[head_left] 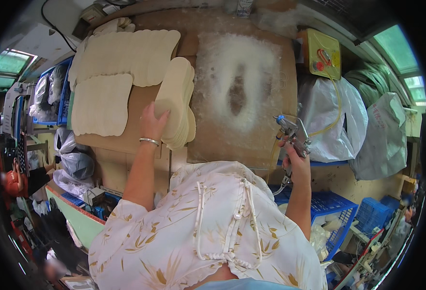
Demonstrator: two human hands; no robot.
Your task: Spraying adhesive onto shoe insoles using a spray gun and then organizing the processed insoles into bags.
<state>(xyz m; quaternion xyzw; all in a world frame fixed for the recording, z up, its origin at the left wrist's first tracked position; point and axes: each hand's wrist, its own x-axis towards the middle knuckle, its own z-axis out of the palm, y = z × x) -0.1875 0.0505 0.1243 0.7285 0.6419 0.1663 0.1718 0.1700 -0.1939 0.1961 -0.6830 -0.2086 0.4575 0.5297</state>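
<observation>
My left hand (154, 122) is at the near left edge of a stack of cream shoe insoles (178, 92). Its thumb rests over the top insole and its fingers are along the edge, partly hidden. My right hand (297, 164) grips a metal spray gun (297, 136) with a blue part at its front, held up at the right of the board. Between the hands is a brown board (215, 142). White fuzzy residue (261, 92) covers much of it, around a darker bare patch shaped like an insole.
Overlapping rows of insoles (121, 55) and another group (101, 104) lie at the left. A yellow can (324, 53) feeds a yellowish hose (338, 108) at the right, beside white plastic bags (331, 121). Blue crates (336, 212) stand low right. A person (17, 181) is far left.
</observation>
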